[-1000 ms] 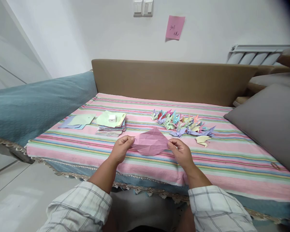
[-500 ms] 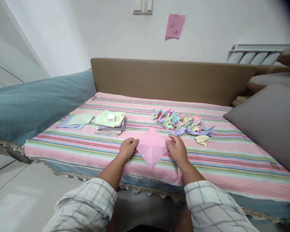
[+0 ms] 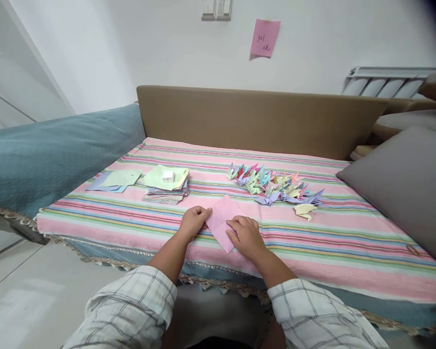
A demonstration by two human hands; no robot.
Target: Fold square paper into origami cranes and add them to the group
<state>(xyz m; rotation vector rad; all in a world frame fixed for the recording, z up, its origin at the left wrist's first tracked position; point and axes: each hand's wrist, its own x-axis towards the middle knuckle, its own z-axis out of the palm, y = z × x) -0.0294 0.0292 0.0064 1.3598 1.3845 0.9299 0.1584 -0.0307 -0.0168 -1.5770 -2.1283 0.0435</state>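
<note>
The single view looked out from the person's head, above the near edge of a pink cloth with multicoloured stripes; it faced forward and tilted down, so that the bare left hand and bare right hand lay near the camera, just below mid-frame; two white checked fabric sleeves reached in from the bottom edge, nearer still; the long, flat brown backrest ran almost level across the frame, farther off; the plain white wall filled the top; pale floor tiles showed from above at lower left.
</note>
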